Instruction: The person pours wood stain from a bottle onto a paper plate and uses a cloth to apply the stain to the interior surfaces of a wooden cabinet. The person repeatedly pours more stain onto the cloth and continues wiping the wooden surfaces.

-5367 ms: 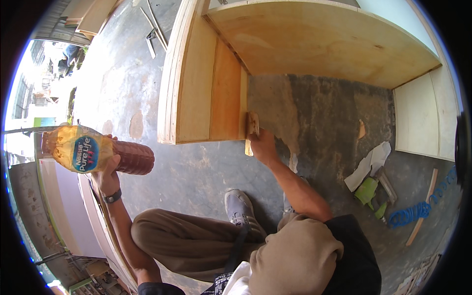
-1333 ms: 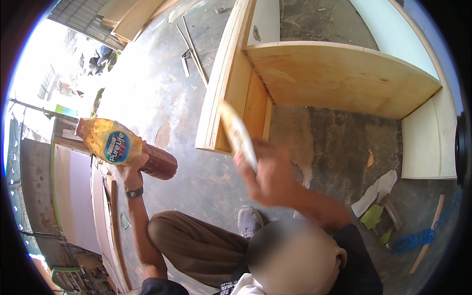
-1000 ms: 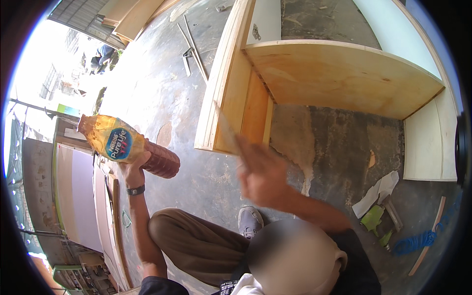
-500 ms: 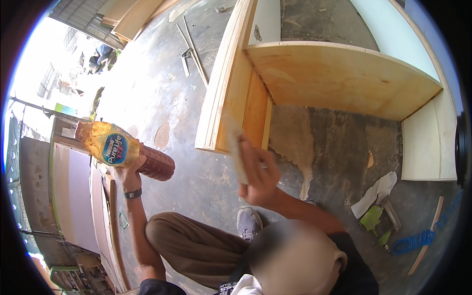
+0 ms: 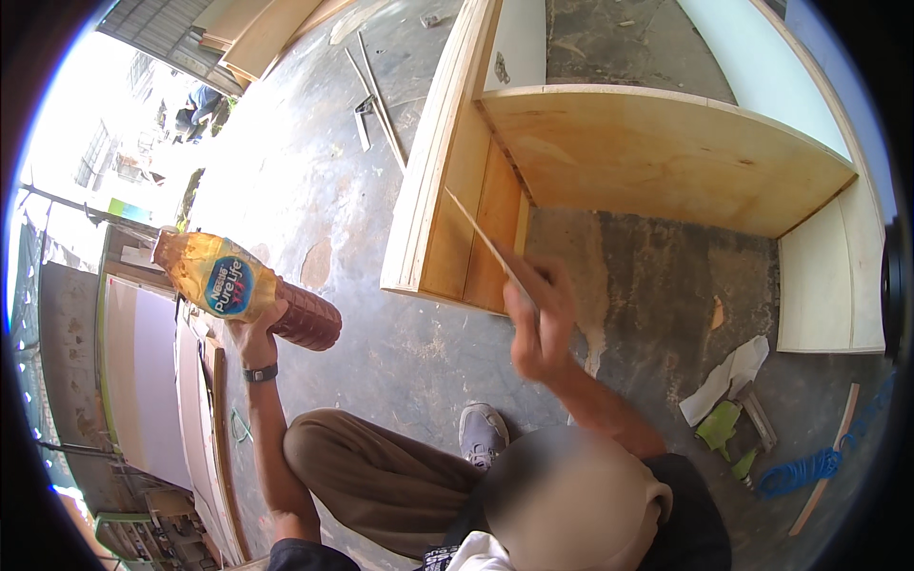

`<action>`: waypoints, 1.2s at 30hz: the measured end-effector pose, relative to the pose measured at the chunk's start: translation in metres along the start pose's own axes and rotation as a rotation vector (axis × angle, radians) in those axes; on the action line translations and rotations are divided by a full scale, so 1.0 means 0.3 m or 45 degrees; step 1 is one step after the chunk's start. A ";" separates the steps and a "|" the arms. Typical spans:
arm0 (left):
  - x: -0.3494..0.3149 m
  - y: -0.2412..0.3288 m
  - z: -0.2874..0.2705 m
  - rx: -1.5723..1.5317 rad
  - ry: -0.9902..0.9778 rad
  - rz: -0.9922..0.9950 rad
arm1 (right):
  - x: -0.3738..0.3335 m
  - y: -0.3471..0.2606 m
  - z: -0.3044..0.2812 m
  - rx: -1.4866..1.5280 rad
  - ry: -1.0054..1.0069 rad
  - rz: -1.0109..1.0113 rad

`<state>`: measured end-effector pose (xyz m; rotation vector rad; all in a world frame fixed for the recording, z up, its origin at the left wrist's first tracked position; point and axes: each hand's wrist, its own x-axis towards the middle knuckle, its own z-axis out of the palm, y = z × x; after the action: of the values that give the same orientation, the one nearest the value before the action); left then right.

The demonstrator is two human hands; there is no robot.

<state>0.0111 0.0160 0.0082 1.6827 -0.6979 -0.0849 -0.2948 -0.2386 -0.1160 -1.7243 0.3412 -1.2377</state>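
Observation:
In my left hand [image 5: 255, 341], off to the left, a clear plastic bottle [image 5: 211, 266] with a blue label lies tilted on its side. Its lower part is dark reddish brown, and the upper part looks stained yellow-orange. The fingers are wrapped round its middle. My right hand [image 5: 545, 328] grips a thin flat wooden stick [image 5: 487, 240], pointing up and to the left. Beyond the stick stands an open wooden cabinet frame [image 5: 476, 214], whose layered pale edge [image 5: 433, 162] faces left. The stick's tip overlaps the frame in view; whether they touch I cannot tell.
The cabinet's cross panel [image 5: 666, 152] spans the upper right. On the floor at right lie white paper [image 5: 728, 376], green scraps [image 5: 721, 423], a coiled blue hose [image 5: 800, 471] and a wood strip [image 5: 819, 485]. Metal rods [image 5: 379, 100] lie farther off; boards [image 5: 148, 381] lean at left.
My right hand has moved to the right, and the stick now slants more to the left. The left hand and bottle have hardly moved.

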 end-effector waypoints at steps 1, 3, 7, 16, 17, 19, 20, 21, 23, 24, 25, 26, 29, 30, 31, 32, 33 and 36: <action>0.015 -0.008 0.013 -0.006 -0.018 -0.011 | 0.041 0.049 0.013 0.091 0.000 0.074; 0.014 -0.027 0.061 -0.060 -0.033 0.033 | 0.047 0.060 0.011 0.131 -0.032 0.010; 0.012 -0.020 0.031 -0.058 -0.040 0.051 | -0.164 -0.070 0.024 0.377 -0.395 -0.228; 0.020 -0.017 0.045 -0.057 -0.056 0.006 | 0.333 0.189 -0.044 0.165 0.257 0.284; 0.025 -0.028 0.042 -0.059 -0.054 0.000 | 0.354 0.234 -0.023 0.090 0.254 0.222; 0.018 -0.016 0.011 -0.026 -0.039 -0.017 | 0.394 0.259 0.026 0.033 0.255 0.145; 0.011 -0.015 0.002 -0.014 -0.032 -0.029 | 0.411 0.265 0.040 0.028 0.259 0.123; 0.007 -0.014 -0.002 -0.004 -0.027 -0.041 | 0.424 0.269 0.050 0.020 0.264 0.100; 0.004 -0.026 0.000 -0.010 -0.015 -0.033 | 0.444 0.256 0.055 0.081 0.267 0.028; 0.006 -0.029 0.009 -0.027 -0.009 -0.008 | 0.449 0.247 0.054 0.108 0.270 -0.010; 0.004 -0.032 0.019 -0.048 0.001 0.016 | 0.447 0.241 0.057 0.090 0.228 -0.002; 0.004 -0.035 0.031 -0.065 -0.004 0.015 | 0.441 0.234 0.059 0.069 0.187 0.005; 0.019 -0.029 0.010 -0.058 -0.005 0.038 | 0.367 0.144 0.074 0.038 0.103 -0.137; 0.023 -0.027 0.001 -0.066 -0.022 0.054 | 0.334 0.094 0.071 0.031 0.084 -0.218; 0.027 -0.033 0.024 -0.099 -0.046 0.069 | 0.305 0.040 0.031 0.055 0.022 -0.303; 0.026 -0.034 0.029 -0.101 -0.068 0.077 | 0.264 0.002 -0.002 0.107 -0.033 -0.374; 0.026 -0.036 0.030 -0.090 -0.076 0.075 | 0.241 -0.010 -0.021 0.162 -0.088 -0.446; 0.020 -0.019 0.011 -0.064 -0.071 0.067 | 0.263 0.039 -0.009 0.395 0.151 0.115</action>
<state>0.0169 0.0105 0.0040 1.6179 -0.7755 -0.1116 -0.2585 -0.2996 -0.0794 -1.3617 0.2773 -1.2580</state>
